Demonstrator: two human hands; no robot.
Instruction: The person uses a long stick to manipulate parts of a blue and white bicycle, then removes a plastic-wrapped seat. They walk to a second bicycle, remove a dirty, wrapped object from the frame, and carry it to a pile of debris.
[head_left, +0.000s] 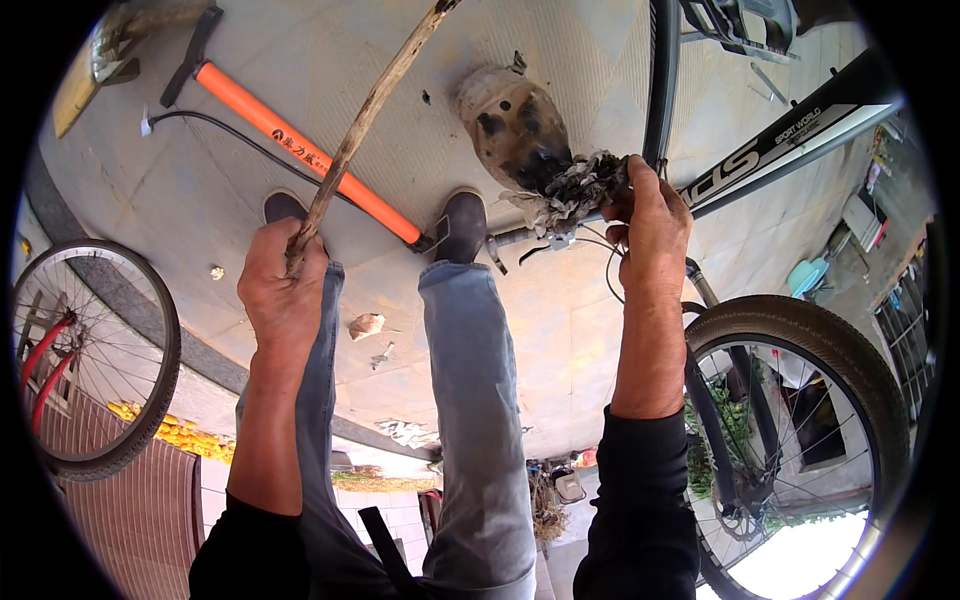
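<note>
My left hand (pixel 283 275) is closed around the lower end of a long, rough wooden stick (pixel 362 118), which slants up and to the right. In my right hand (pixel 652 205) I grip a crumpled, dirty grey rag (pixel 585 188); it may be paper or cloth. The rag is at the dark mouth end of a brownish, see-through container (pixel 512 120) with black stains, like a cut plastic bottle. Whether the rag touches the container or only overlaps it in view, I cannot tell.
An orange hand pump (pixel 300 150) with a black hose lies beyond my shoes (pixel 461 226). On the right is a bicycle with a black frame (pixel 800 125) and a large front tire (pixel 800 320). Another wheel (pixel 165 350) stands at the left. A dry leaf (pixel 367 326) lies on the floor.
</note>
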